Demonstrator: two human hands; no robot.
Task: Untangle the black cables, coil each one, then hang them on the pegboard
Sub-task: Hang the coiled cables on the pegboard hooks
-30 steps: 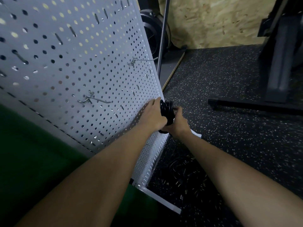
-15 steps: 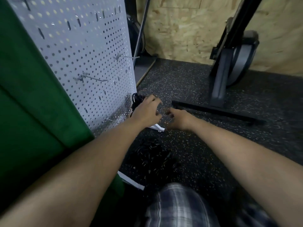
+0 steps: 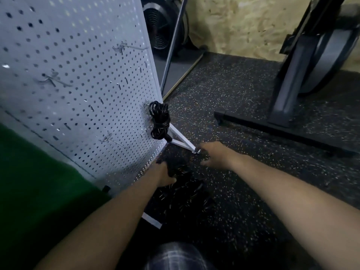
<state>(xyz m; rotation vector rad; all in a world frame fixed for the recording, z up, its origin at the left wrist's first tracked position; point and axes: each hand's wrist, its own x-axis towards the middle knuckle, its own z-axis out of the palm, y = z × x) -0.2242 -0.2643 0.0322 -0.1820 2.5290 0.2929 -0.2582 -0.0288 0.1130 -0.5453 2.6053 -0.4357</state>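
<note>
One left hand [image 3: 163, 175] amid murky cables [image 3: 184, 194]

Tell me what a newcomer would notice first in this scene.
The coiled black cable hanging from a hook at the lower right edge of the white pegboard stands out. Below it, the left hand is down at a cable tangle on the floor; the right hand hovers open beside it.
</note>
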